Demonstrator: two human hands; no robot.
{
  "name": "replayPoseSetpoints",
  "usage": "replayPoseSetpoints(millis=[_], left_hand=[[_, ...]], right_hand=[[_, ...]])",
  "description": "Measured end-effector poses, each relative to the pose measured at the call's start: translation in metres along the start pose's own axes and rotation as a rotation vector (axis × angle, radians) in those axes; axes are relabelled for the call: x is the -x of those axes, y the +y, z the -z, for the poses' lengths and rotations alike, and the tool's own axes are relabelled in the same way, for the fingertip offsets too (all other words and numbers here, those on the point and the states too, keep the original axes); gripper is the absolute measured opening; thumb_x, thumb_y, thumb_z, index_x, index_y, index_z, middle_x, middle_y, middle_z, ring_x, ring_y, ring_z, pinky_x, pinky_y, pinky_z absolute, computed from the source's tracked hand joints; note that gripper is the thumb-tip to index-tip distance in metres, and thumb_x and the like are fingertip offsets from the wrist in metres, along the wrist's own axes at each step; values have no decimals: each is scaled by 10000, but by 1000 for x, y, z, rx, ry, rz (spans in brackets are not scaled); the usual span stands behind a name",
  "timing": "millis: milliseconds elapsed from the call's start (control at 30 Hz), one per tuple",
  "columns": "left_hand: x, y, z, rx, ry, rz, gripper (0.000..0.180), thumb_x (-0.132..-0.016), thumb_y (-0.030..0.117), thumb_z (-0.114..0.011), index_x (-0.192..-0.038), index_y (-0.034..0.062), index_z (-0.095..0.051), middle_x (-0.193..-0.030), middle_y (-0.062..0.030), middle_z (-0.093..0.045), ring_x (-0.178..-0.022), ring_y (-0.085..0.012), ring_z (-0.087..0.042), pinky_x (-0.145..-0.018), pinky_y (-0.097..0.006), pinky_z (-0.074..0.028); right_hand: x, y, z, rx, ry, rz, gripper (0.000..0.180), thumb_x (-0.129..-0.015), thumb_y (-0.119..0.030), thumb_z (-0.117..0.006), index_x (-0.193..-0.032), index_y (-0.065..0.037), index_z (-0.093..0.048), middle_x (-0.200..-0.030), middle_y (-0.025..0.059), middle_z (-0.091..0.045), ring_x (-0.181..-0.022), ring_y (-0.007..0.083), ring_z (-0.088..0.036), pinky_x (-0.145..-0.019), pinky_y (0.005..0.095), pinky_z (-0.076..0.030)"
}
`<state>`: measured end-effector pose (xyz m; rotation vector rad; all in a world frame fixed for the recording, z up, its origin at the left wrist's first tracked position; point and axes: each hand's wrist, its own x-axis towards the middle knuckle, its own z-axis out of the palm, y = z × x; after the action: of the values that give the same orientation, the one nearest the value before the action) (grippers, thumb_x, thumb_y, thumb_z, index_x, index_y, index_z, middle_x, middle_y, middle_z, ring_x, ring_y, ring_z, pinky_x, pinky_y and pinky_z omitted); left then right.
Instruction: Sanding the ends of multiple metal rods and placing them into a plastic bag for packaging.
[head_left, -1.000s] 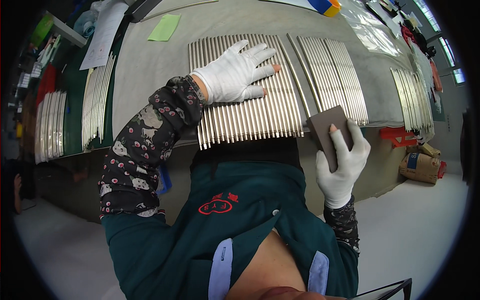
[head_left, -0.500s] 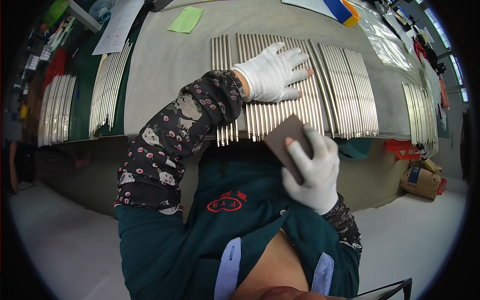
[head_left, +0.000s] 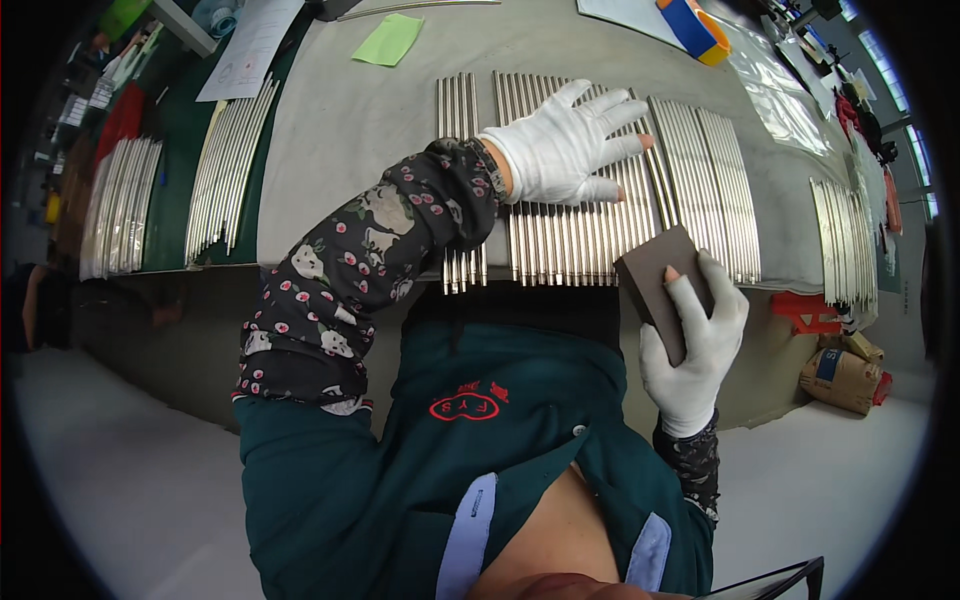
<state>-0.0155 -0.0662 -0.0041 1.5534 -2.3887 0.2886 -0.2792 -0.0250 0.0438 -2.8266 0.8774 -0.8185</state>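
My left hand [head_left: 565, 148], in a white glove with some fingertips bare, lies flat with fingers spread across a row of thin shiny metal rods [head_left: 565, 245]. In my right hand [head_left: 695, 365], also gloved, is a dark grey-brown block that looks like a sanding block [head_left: 655, 285]. Its upper end is by the near ends of the rods at the table's front edge; whether it touches them I cannot tell. A narrow bunch of rods [head_left: 458, 108] lies to the left of the row, partly under my left forearm. Another wide group of rods [head_left: 715, 180] lies to the right.
More rods [head_left: 848, 245] lie at the table's right end. Two further bundles, one of bare rods [head_left: 225, 170] and one of wrapped-looking rods [head_left: 120, 210], are on a green surface at left. A green paper slip [head_left: 388, 40] and a blue-and-yellow tape roll [head_left: 697, 32] lie farther back.
My right hand has moved to the right along the table's front edge, carrying the block. The left hand stays spread on the rods. The whole view has shifted slightly.
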Motion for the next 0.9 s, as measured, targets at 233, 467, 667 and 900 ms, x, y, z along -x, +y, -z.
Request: replayPoseSetpoints(millis=[233,467,667,900], left_hand=[[62,-48,32,8,35,-2,743,-889,610,-413,-1442,121,-333,-1510,-175,-261,-1378,-373,-280,-1122,-549,-214],[71,-40,10,-111,-137,74,645,-921,503,-435,-1422,104,-369,-1486,-191,-310,-1364,-346,-320,-1096,-513,-247],[34,-18,9,-11,-134,37,652,-886,484,-499,-1397,89,-413,-1455,-189,-350,-1356,-342,-324,-1103,-517,-237],[63,29,18,184,-160,-78,731,-820,551,-550,-1371,90,-413,-1453,-213,-333,-1340,-378,-335,-1087,-575,-210]], right_hand=[[12,16,0,18,56,-66,497,-665,-94,-633,-1159,-62,-596,-1262,214,-490,-1082,353,-483,-935,435,-401],[-12,-6,-15,-104,-37,79,548,-595,-82,-674,-1138,-65,-603,-1259,221,-482,-1033,364,-488,-893,433,-427],[-34,-39,-34,-236,-260,388,516,-567,-150,-724,-1066,-81,-615,-1185,209,-510,-962,360,-556,-792,426,-481],[-50,69,8,27,223,15,518,-670,-50,-649,-1184,-39,-583,-1280,209,-478,-1132,365,-478,-984,439,-386]])
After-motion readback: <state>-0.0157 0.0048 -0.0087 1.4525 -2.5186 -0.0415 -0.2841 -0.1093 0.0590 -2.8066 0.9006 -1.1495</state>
